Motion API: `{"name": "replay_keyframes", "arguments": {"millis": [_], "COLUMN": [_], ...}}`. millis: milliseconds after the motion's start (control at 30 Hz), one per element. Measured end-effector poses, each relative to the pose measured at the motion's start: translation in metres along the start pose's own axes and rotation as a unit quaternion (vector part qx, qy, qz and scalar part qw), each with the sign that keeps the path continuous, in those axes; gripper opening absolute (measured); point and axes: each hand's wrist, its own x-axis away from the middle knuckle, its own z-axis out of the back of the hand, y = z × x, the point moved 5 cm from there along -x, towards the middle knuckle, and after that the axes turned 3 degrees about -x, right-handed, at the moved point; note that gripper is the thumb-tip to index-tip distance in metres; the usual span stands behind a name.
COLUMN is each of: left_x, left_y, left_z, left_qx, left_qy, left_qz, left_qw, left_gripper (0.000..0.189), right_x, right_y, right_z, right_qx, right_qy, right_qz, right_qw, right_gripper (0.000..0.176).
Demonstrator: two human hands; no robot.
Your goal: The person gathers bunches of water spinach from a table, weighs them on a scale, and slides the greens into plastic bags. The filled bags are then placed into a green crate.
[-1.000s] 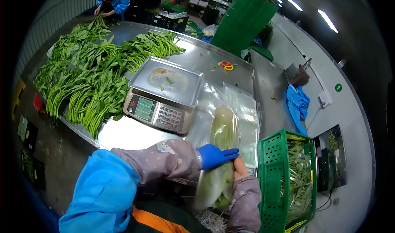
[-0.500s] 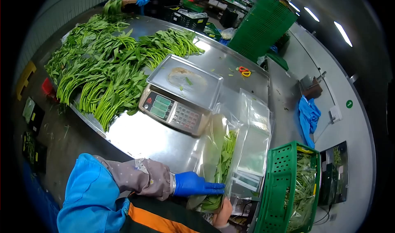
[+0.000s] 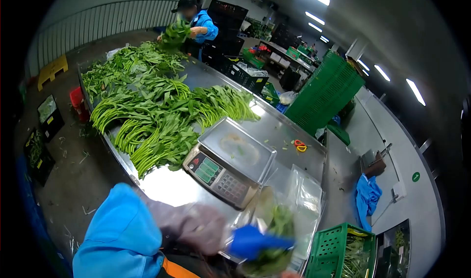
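My left hand (image 3: 255, 241), in a blue glove, is smeared by motion at the bottom. It lies across a bunch of leafy greens (image 3: 282, 221) in a clear plastic bag, and its grip cannot be made out. Only a sliver of my bare right hand (image 3: 289, 274) shows at the lower edge, below the leaves. Just beyond is a weighing scale (image 3: 221, 177) with a metal pan (image 3: 240, 148) carrying a few leaf scraps. Flat clear bags (image 3: 304, 194) are stacked to the right of the bagged greens.
Long-stemmed greens (image 3: 162, 111) cover the left of the metal table (image 3: 289, 126). Orange-handled scissors (image 3: 300, 145) lie near its far edge. A green crate (image 3: 328, 253) of greens stands at right, with stacked green crates (image 3: 324, 94) behind. Across the table, a person (image 3: 198, 25) holds greens.
The view has tilted up, so the table sits lower and more of the other person shows. My left hand has blurred, and my right hand has mostly slipped below the frame.
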Motion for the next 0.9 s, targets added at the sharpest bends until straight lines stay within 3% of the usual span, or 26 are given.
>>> {"name": "replay_keyframes", "arguments": {"millis": [33, 67, 133, 167, 200, 267, 300, 333, 400, 433, 533, 633, 733, 767, 800, 867, 900], "left_x": [-0.032, -0.074, -0.139, -0.156, -0.164, -0.165, -0.160, -0.158, -0.157, -0.159, -0.160, -0.159, -0.161, -0.157, -0.155, -0.149, -0.141], "left_y": [0.005, 0.023, 0.026, 0.017, 0.006, -0.004, -0.007, -0.018, -0.033, -0.041, -0.057, -0.052, -0.046, -0.048, -0.048, -0.049, -0.048], "left_z": [0.017, 0.051, 0.090, 0.105, 0.107, 0.110, 0.111, 0.109, 0.109, 0.108, 0.100, 0.102, 0.128, 0.131, 0.128, 0.120, 0.110], "left_qx": [-0.035, -0.073, 0.064, 0.103, 0.141, 0.083, 0.116, 0.155, 0.088, 0.112, 0.167, 0.185, 0.239, 0.247, 0.208, 0.125, 0.187], "left_qy": [0.063, 0.007, -0.052, -0.113, -0.170, -0.219, -0.230, -0.233, -0.213, -0.190, -0.156, -0.186, -0.199, -0.178, -0.190, -0.211, -0.253], "left_qz": [0.005, 0.077, 0.040, 0.132, 0.220, 0.237, 0.242, 0.273, 0.297, 0.305, 0.311, 0.282, 0.198, 0.228, 0.232, 0.238, 0.274], "left_qw": [0.997, 0.994, 0.996, 0.979, 0.950, 0.943, 0.935, 0.920, 0.927, 0.926, 0.922, 0.923, 0.930, 0.925, 0.931, 0.940, 0.909], "left_gripper": [0.059, 0.053, 0.043, 0.049, 0.055, 0.061, 0.068, 0.070, 0.068, 0.067, 0.065, 0.059, 0.049, 0.032, 0.036, 0.045, 0.040], "right_x": [-0.028, -0.058, -0.109, -0.130, -0.139, -0.162, -0.169, -0.172, -0.184, -0.182, -0.168, -0.182, -0.189, -0.188, -0.186, -0.192, -0.192], "right_y": [-0.008, -0.021, -0.013, -0.013, -0.016, -0.023, -0.028, -0.031, -0.052, -0.072, -0.142, -0.130, -0.158, -0.168, -0.171, -0.146, -0.151], "right_z": [0.030, 0.066, 0.114, 0.122, 0.124, 0.129, 0.130, 0.128, 0.121, 0.122, 0.109, 0.083, 0.130, 0.149, 0.155, 0.132, 0.132], "right_qx": [-0.118, -0.162, -0.199, -0.244, -0.196, -0.088, -0.085, -0.043, 0.042, 0.011, 0.189, 0.192, 0.192, 0.187, 0.222, 0.135, 0.187], "right_qy": [-0.008, 0.064, 0.092, 0.090, 0.064, 0.009, 0.028, 0.011, -0.016, 0.031, -0.025, -0.113, -0.105, -0.082, -0.013, -0.095, -0.142], "right_qz": [-0.110, -0.019, -0.002, 0.018, 0.019, 0.031, 0.067, 0.069, 0.077, 0.146, 0.371, 0.426, 0.425, 0.414, 0.406, 0.373, 0.399], "right_qw": [0.987, 0.985, 0.976, 0.965, 0.978, 0.996, 0.994, 0.997, 0.996, 0.989, 0.909, 0.877, 0.878, 0.887, 0.886, 0.913, 0.886], "right_gripper": [0.023, 0.020, 0.018, 0.020, 0.019, 0.017, 0.009, 0.010, 0.013, 0.020, 0.025, 0.024, 0.020, 0.019, 0.019, 0.017, 0.016]}}
